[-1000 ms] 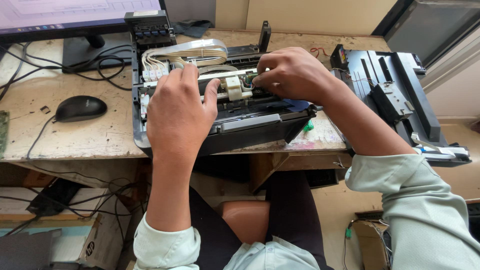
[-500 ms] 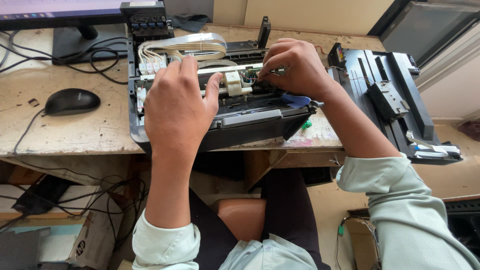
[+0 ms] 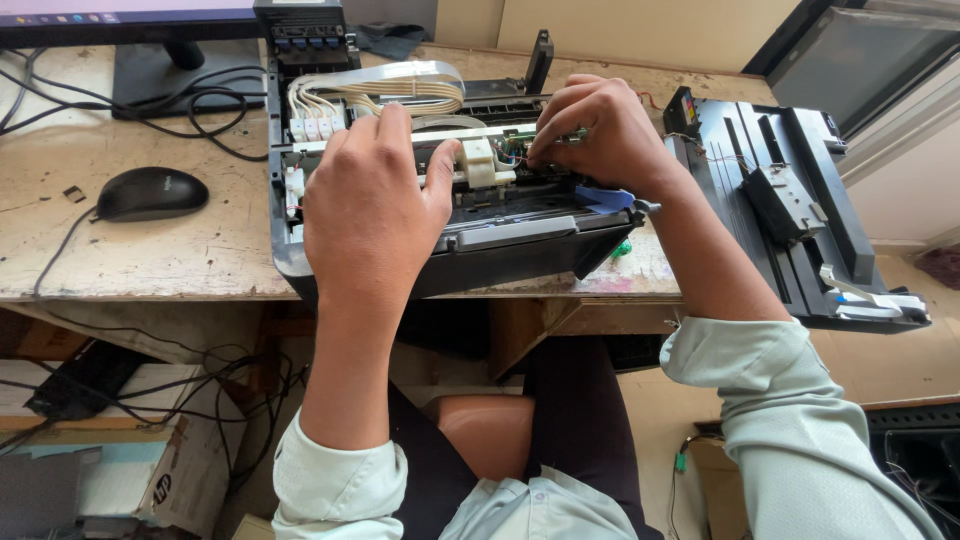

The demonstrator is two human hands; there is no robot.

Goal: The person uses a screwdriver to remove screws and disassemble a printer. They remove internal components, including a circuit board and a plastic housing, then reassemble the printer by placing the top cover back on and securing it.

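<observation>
An opened black printer (image 3: 520,250) lies on the worn wooden desk (image 3: 150,260) with its insides exposed. My left hand (image 3: 370,205) rests over the printer's left half, fingers on the rail and thumb against a cream carriage block (image 3: 480,162). My right hand (image 3: 605,130) reaches into the right side, fingertips pinched at small coloured wires and a metal part near the carriage. A white ribbon cable and tube bundle (image 3: 400,85) loops across the printer's back.
A black mouse (image 3: 150,192) with its cord lies left of the printer. A monitor stand (image 3: 180,65) and tangled cables sit at the back left. The printer's removed black scanner lid (image 3: 790,210) lies to the right, overhanging the desk edge. Boxes and cables sit under the desk.
My right hand has shifted slightly left and deeper into the printer, fingertips now pinching at the wires. My left hand stays on the rail. The camera has tilted a little.
</observation>
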